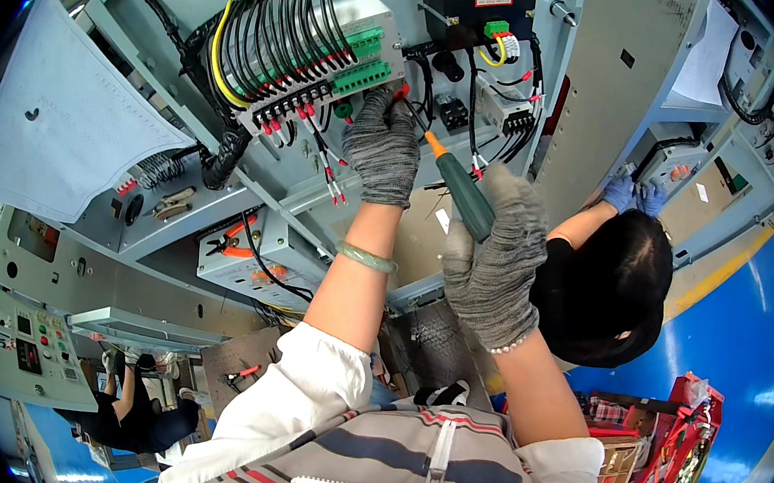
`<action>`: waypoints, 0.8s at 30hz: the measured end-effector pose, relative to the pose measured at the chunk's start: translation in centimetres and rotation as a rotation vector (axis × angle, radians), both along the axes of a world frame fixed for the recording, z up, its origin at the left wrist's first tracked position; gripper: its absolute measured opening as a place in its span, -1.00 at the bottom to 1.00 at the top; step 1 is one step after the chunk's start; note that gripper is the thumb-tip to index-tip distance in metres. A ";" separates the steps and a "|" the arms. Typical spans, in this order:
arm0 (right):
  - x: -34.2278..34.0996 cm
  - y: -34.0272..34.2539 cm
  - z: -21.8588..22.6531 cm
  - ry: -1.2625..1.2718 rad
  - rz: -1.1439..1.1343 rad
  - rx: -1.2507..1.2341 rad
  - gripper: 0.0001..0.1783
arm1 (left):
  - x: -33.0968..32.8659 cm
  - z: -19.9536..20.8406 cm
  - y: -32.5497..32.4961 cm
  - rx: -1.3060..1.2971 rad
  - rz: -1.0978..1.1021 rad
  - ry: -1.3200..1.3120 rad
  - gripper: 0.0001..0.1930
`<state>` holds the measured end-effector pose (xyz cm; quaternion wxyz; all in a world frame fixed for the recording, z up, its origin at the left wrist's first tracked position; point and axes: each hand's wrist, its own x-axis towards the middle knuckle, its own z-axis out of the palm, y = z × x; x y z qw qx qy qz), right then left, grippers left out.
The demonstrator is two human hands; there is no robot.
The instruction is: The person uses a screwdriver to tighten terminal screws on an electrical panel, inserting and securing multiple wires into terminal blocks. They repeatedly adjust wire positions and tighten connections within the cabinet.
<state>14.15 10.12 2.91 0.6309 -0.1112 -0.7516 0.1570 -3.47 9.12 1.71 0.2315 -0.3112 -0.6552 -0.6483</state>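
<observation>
My left hand (383, 150), in a grey knit glove, reaches up to the lower edge of a grey module with green terminal blocks (364, 77). Its fingers are bent together, and what they hold, if anything, is hidden; a small red piece (401, 91) shows beside the fingertips. My right hand (502, 264), gloved alike, grips a screwdriver (462, 191) with a dark green handle and orange collar. The shaft slants up and left, its tip close to the left fingertips. Black wires (287, 30) with red ends run over the module, and several loose ends (332, 183) hang below it.
A black box (476, 8) and a small white contactor-like unit (507, 107) sit right of the module. Orange-handled pliers (236, 242) lie lower left, below a large paper sheet (67, 119). At right, a co-worker (606, 286) in blue gloves works close by. Red bins (668, 455) stand lower right.
</observation>
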 end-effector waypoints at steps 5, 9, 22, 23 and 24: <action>0.1 1.9 -0.5 -0.134 0.066 -0.112 -0.63 | -0.3 -0.3 0.4 0.020 0.017 -0.006 -0.74; -0.3 0.7 -0.1 -0.030 -0.010 -0.077 -0.68 | -0.3 -0.3 0.3 -0.015 0.049 -0.052 -0.75; -0.1 -0.5 0.1 -0.071 0.025 -0.076 -0.58 | -0.6 -0.7 0.1 -0.105 0.110 -0.017 -0.77; -0.1 -0.4 0.1 -0.071 0.008 -0.053 -0.58 | -0.5 -0.6 0.0 -0.133 0.130 0.028 -0.76; -0.1 -0.4 0.1 -0.072 -0.007 -0.028 -0.57 | -0.3 -0.4 -0.1 -0.161 0.149 0.073 -0.75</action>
